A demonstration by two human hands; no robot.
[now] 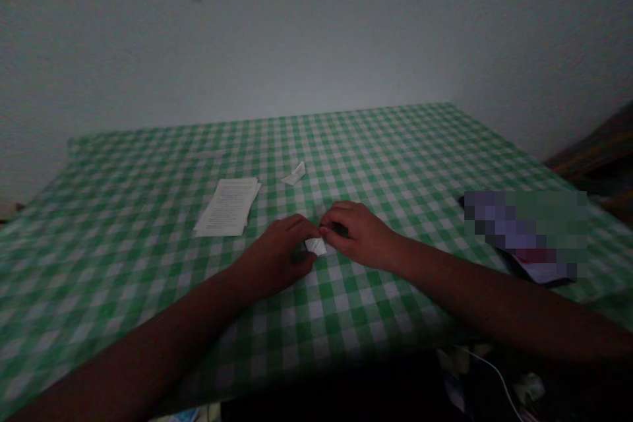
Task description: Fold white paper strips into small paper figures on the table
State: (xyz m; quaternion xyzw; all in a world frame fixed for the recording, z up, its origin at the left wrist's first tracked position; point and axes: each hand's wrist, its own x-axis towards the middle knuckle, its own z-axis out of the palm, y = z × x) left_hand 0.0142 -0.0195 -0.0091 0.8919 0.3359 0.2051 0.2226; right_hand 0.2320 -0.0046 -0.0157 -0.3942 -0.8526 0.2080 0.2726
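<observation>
Both hands meet at the middle of a table covered by a green and white checked cloth [376,165]. My left hand [279,257] and my right hand [359,231] are closed, fingertips pinched together on a small folded white paper piece [316,246] that rests on the cloth. Most of that paper is hidden under the fingers.
A stack of printed white sheets [228,206] lies left of the hands. A small folded paper scrap [295,175] sits farther back. A dark flat object, partly blurred out [531,257], lies at the right. A white wall stands behind. A white cable [494,372] hangs below the table's front edge.
</observation>
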